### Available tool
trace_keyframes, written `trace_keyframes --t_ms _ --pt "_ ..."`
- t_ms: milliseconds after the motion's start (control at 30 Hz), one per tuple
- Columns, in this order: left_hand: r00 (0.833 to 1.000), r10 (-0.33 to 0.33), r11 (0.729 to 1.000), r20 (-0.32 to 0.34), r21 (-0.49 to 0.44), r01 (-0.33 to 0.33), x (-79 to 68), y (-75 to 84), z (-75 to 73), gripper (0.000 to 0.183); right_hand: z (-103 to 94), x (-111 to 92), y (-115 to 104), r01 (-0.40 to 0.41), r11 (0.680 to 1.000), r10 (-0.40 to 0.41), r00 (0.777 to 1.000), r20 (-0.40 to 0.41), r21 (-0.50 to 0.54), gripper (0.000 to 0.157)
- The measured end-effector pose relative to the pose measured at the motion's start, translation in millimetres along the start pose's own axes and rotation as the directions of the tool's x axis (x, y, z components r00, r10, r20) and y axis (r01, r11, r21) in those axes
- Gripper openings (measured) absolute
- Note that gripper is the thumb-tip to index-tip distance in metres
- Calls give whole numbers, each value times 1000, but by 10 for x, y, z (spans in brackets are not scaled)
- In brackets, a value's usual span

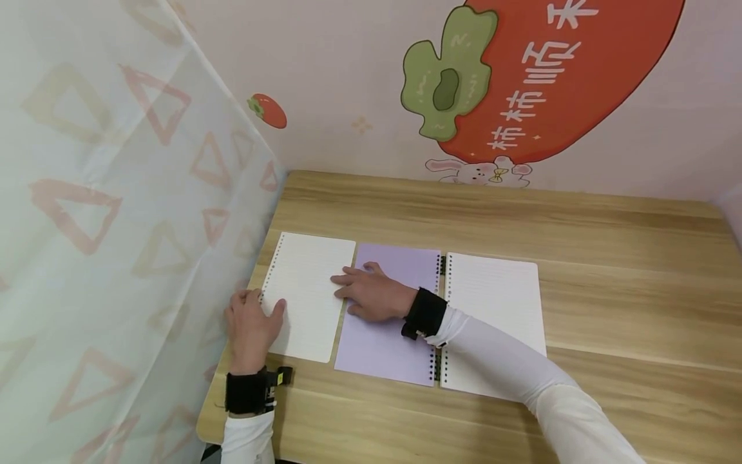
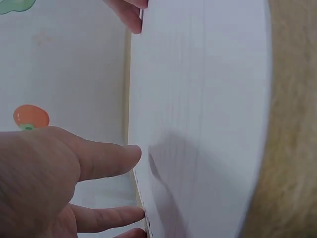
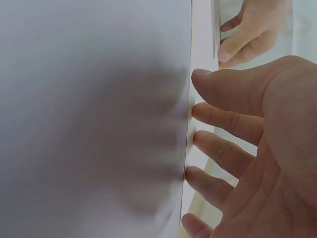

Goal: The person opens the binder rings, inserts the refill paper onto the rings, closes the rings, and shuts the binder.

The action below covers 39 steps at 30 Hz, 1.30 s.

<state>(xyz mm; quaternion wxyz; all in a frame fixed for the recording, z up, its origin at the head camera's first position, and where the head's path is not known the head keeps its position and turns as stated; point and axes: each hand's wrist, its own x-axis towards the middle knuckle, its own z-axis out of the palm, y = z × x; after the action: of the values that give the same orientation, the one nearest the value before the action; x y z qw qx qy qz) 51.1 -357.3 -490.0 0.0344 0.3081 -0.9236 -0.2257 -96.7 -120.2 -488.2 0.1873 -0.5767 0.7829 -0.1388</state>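
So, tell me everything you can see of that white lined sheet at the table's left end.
The white lined sheet looks like paper, faintly ruled, with rounded right corners and small punched holes down its left edge. It lies flat on the wooden table, left of the purple sheet. The left hand is at its punched edge, thumb over the page; the right hand reaches its fingertips over the opposite edge. Whether others lie beneath is unclear.

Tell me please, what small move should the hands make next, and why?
Probably the left hand should curl under the punched edge of the leftmost white paper and lift it slightly. That hand lies at this edge, the right hand is at the opposite one, and the paper's holes sit away from the black rings beside the purple sheet.
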Motion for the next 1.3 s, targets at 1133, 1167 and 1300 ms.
trace_keyframes --t_ms 1133,1167,1300 --pt "989 -12 989 151 -142 34 327 -267 -207 32 -6 -39 -15 -23 999 24 999 -23 49 39" --pt "988 5 989 157 -146 18 341 -288 -214 33 -9 -27 -10 -21 999 23 999 -30 50 38" --pt "976 57 987 211 -157 -24 355 -378 -251 37 -16 11 1 -1 994 6 999 -46 105 36"
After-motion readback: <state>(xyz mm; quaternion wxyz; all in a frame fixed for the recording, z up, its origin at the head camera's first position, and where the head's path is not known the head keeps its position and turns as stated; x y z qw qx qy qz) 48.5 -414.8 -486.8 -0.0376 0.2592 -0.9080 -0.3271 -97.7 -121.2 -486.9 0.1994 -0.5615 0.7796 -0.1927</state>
